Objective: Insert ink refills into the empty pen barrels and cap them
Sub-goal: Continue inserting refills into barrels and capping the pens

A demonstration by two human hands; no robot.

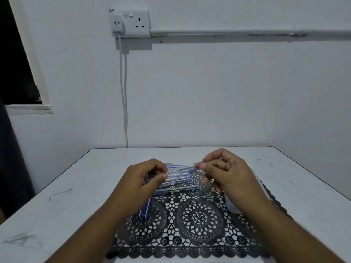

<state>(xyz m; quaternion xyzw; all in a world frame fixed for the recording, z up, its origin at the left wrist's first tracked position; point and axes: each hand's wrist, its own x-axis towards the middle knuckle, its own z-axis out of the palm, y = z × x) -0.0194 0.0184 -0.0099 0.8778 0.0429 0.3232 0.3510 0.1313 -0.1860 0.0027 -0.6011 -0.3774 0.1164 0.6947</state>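
A clear pen barrel (180,169) is held level above the table between both hands. My left hand (144,179) pinches its left end with thumb and fingertips. My right hand (224,171) pinches its right end. Under the barrel lies a pile of several clear pens with blue caps (178,182) on the far part of a black lace mat (199,224). A bundle of several blue ink refills (142,213) lies on the mat's left side, partly hidden by my left forearm.
The mat lies on a white table (76,186) that stands against a white wall. A pale object (232,206) sits on the mat's right side, mostly hidden under my right wrist. A wall socket (131,22) with a hanging white cable (124,92) is behind the table.
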